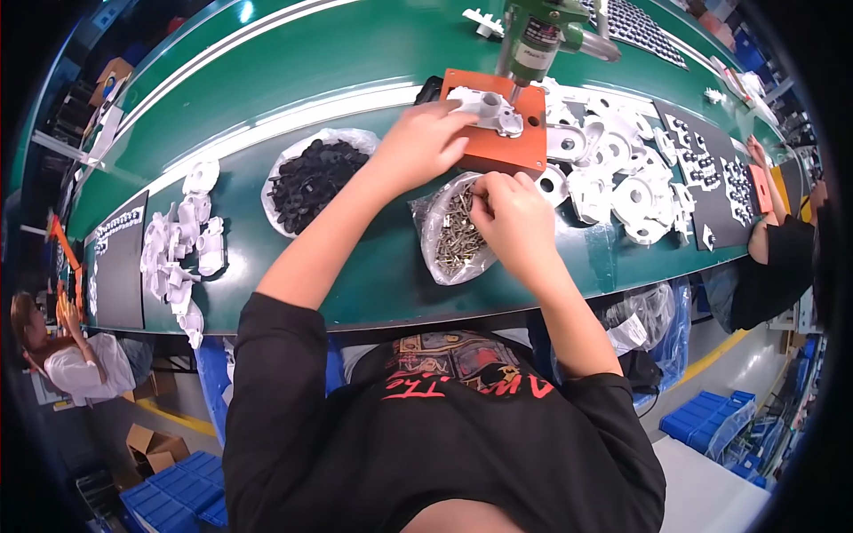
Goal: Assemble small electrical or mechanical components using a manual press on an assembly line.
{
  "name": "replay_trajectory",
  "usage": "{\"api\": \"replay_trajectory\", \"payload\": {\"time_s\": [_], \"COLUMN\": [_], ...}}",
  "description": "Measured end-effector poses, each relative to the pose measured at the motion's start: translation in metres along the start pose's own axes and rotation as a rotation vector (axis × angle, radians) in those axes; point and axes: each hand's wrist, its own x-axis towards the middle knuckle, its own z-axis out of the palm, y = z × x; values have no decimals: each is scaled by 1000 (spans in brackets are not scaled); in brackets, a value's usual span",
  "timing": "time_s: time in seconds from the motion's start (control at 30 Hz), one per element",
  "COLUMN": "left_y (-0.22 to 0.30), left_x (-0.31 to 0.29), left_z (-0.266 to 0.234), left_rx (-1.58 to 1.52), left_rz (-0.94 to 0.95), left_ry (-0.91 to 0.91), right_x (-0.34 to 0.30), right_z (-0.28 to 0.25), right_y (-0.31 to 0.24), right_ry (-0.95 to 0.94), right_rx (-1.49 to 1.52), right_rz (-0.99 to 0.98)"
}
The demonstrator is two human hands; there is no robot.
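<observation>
Presently, the left hand [425,142] touches the white plastic housing [494,121] lying on the orange fixture block [522,155], though I cannot tell whether it grips. On the block's near side, the right hand [517,218] bunches its fingers over a clear bag [434,242] of metal screws [457,236], any pinch hidden.

This is looking like a factory workshop: a long green bench [382,271] is carrying heaped white parts [635,204], bagged screws [458,244] and a green machine [538,40]; co-workers [84,369] are flanking it.
</observation>
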Motion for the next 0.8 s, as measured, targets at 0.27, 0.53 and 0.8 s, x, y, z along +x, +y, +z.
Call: {"api": "replay_trajectory", "payload": {"time_s": [0.27, 0.53, 0.8], "left_y": [-31, -26, -28], "left_x": [-78, -116, -115], "left_z": [-120, -130, -139], "left_rx": [83, 135, 36], "left_rz": [-604, -726, -679], "left_ry": [-263, -302, -68], "right_x": [5, 5, 3], "right_z": [-2, 3, 2], "right_y": [0, 4, 6], "right_ry": [-90, -69, -1], "right_rx": [-24, -20, 76], "right_rz": [0, -53, -104]}}
